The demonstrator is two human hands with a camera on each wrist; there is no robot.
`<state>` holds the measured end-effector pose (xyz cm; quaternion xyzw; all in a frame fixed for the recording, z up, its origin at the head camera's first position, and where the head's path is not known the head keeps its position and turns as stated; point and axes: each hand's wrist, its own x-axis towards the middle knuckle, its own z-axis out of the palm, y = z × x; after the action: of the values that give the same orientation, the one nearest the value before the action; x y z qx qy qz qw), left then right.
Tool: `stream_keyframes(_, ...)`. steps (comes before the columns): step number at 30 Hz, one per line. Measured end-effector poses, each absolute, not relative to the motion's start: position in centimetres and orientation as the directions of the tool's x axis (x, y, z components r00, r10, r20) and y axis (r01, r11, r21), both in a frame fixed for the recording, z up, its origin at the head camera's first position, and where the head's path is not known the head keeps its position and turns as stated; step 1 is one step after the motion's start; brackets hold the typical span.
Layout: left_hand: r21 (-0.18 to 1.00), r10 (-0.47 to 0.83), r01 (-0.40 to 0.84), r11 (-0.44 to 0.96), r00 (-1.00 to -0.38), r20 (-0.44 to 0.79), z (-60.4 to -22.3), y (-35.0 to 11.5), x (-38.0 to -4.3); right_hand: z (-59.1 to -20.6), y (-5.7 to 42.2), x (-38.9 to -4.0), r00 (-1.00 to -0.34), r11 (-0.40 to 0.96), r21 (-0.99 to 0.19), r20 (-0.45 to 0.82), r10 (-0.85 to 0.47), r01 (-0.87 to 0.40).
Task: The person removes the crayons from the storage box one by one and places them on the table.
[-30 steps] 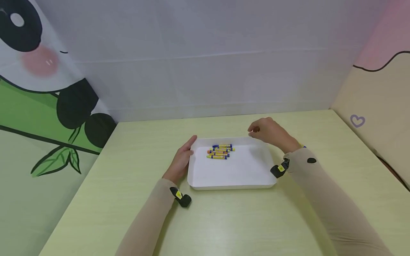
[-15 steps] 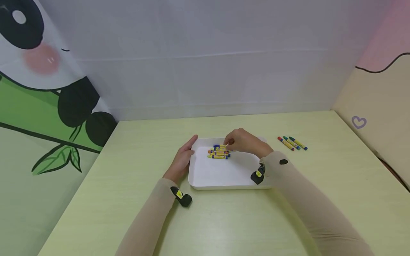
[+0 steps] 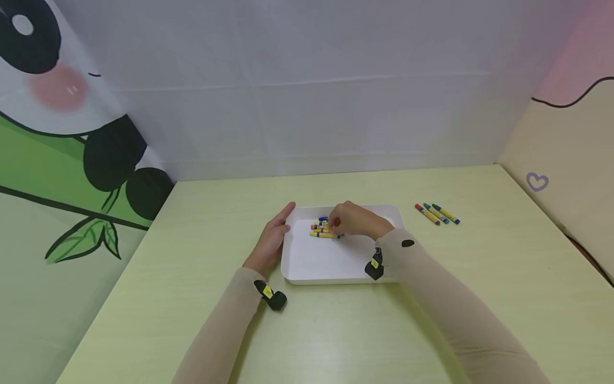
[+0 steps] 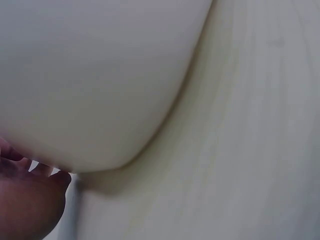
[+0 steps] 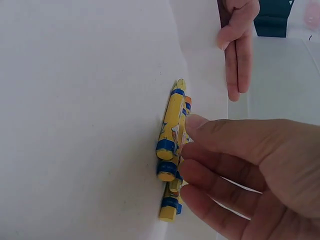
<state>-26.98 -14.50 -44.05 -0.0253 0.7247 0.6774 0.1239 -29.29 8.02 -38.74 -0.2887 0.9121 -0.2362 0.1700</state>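
A white rectangular tray (image 3: pixel 307 266) lies on the table, and my left hand (image 3: pixel 271 240) holds its left side. In the right wrist view the left thumb bends over the rim while the fingers run down outside the wall. Yellow-wrapped crayons (image 3: pixel 325 234), several of them, lie side by side in the tray's upper left. My right hand (image 3: pixel 357 220) is over them with curved fingers. In the right wrist view the right thumb's tip touches the pile beside a light-green-tipped crayon (image 5: pixel 172 120). Whether the fingers pinch a crayon I cannot tell.
Three crayons (image 3: pixel 437 214) with red and green tips lie in a row on the pale table (image 3: pixel 326 330), right of the tray. A grey cloth wall (image 3: pixel 307 117) stands behind, with printed panels at both sides.
My right hand came from the tray's upper right to the pile, then moved slightly down toward the nearer crayons. The three crayons on the table came into view. The left hand stayed.
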Motion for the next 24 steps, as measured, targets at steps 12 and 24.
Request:
stream_keyframes(12,0.966,0.144,-0.236,0.105,-0.958,-0.249,-41.3,-14.1,-25.6,-38.9,7.4,-29.1,-0.776,0.761,-0.495,-0.238,-0.584,-0.42)
stream_keyframes(24,0.976,0.135,-0.204,0.072,-0.968,-0.212,-44.0,-14.6,-26.9,-38.5,7.0,-28.6,-0.775,0.789,-0.454,-0.281,-0.567,-0.413)
